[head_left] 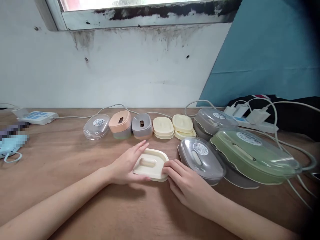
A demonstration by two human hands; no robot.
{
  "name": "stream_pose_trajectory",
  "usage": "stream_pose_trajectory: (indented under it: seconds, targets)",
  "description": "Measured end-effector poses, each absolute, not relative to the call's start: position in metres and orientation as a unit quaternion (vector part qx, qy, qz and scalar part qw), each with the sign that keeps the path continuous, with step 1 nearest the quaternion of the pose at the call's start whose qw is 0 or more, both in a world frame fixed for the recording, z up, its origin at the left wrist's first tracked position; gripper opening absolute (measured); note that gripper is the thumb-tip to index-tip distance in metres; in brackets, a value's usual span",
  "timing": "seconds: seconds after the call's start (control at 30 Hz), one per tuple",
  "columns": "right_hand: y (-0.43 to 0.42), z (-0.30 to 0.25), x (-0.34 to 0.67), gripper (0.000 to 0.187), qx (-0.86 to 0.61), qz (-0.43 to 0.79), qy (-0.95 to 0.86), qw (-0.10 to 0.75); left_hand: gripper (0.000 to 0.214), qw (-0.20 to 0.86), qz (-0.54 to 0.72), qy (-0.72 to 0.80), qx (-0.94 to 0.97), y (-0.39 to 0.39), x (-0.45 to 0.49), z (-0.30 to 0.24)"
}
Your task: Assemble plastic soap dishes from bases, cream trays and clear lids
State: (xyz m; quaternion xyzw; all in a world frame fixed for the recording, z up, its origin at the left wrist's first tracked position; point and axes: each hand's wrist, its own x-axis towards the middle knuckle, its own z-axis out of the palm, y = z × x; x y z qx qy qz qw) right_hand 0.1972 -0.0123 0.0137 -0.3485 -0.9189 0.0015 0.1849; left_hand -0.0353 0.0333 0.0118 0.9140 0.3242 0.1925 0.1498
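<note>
A cream plastic lid (pixel 152 164) with rounded corners, a raised rim and an oblong hollow in its middle is between my hands, just over or on the table. My left hand (pixel 125 164) is open at its left side, thumb along the near edge and fingers stretched toward the far edge. My right hand (pixel 186 181) is closed on the right edge, fingertips over the rim. Behind are two stacks of similar cream lids (pixel 163 126), a grey slotted box (pixel 142 124) and an orange slotted box (pixel 120 120).
Clear lids (pixel 96 126) lie at the back left. A grey box with a clear cover (pixel 202 158) and a larger green box (pixel 250 153) stand right. White power strips (pixel 37 117) and cables run along the wall. A light blue object (pixel 12 146) lies far left.
</note>
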Motion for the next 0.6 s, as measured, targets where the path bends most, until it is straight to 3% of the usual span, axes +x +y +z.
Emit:
stream_pose_trajectory:
  seconds: [0.1, 0.6]
  targets:
    - [-0.0145, 0.0081, 0.1996, 0.029, -0.357, 0.001, -0.907, 0.225, 0.093, 0.158, 0.143, 0.289, 0.933, 0.0365, -0.0400, 0.0144]
    - [-0.0225, 0.0085, 0.1945, 0.024, -0.374, -0.022, -0.900, 0.223, 0.087, 0.146, 0.124, 0.276, 0.942, 0.0413, -0.0426, 0.0158]
